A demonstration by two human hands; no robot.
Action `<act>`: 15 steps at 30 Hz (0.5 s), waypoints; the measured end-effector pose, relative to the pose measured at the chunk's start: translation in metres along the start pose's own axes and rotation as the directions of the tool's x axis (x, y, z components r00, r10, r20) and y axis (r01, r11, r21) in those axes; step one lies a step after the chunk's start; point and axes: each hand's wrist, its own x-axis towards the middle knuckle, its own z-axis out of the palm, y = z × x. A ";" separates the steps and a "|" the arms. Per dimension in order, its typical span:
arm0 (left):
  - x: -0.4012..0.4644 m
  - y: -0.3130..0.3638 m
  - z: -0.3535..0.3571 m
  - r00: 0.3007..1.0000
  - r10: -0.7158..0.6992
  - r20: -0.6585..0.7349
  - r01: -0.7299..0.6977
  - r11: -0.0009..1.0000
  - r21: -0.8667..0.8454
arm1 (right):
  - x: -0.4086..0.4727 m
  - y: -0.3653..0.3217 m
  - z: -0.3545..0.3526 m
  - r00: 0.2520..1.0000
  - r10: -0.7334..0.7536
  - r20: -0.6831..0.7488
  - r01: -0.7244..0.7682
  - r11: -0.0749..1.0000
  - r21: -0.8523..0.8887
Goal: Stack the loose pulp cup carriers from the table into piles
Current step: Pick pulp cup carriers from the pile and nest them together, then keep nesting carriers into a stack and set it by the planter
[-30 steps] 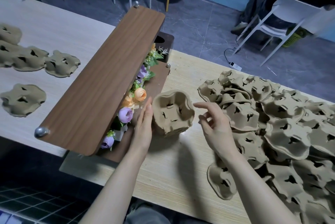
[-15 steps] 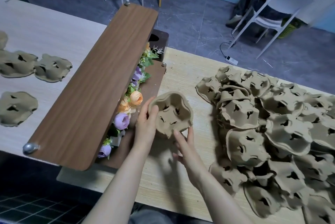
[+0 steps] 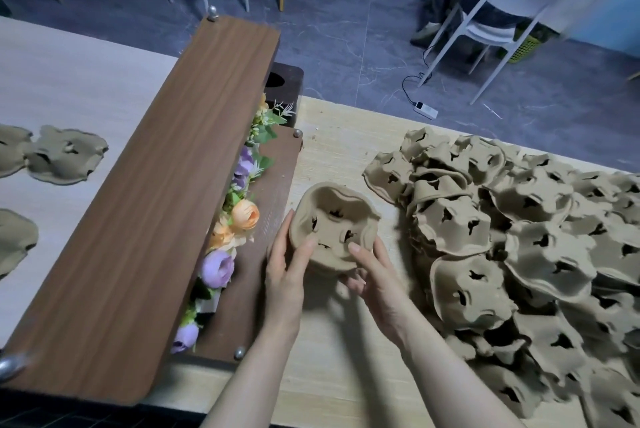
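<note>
A small pile of nested brown pulp cup carriers [image 3: 334,220] stands on the light wooden table [image 3: 346,375] in the middle of the view. My left hand [image 3: 285,275] grips its left side, thumb on the rim. From the lower right, my right hand [image 3: 375,278] holds the pile with its thumb on the top carrier and its fingers curled beneath. To the right lies a big heap of loose carriers [image 3: 519,254], spreading to the frame's right edge.
A dark wooden shelf board [image 3: 149,220] with artificial flowers [image 3: 239,216] under it runs diagonally just left of the pile. More carriers [image 3: 65,154] lie on the pale table beyond it. White chairs and a power strip are on the floor behind.
My right hand came in from the heap side and took hold of the pile's lower right edge. My left hand shifted from resting against the side to gripping it.
</note>
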 end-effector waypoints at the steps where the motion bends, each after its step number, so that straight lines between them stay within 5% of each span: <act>1: 0.006 0.003 0.004 1.000 0.008 0.009 -0.008 1.000 -0.019 | 0.004 -0.006 -0.001 1.000 -0.012 0.002 0.012 1.000 0.008; 15: 0.187 0.071 0.097 0.996 -0.022 -0.085 0.010 0.989 -0.144 | 0.168 -0.152 0.006 0.998 -0.011 0.067 0.014 0.999 -0.043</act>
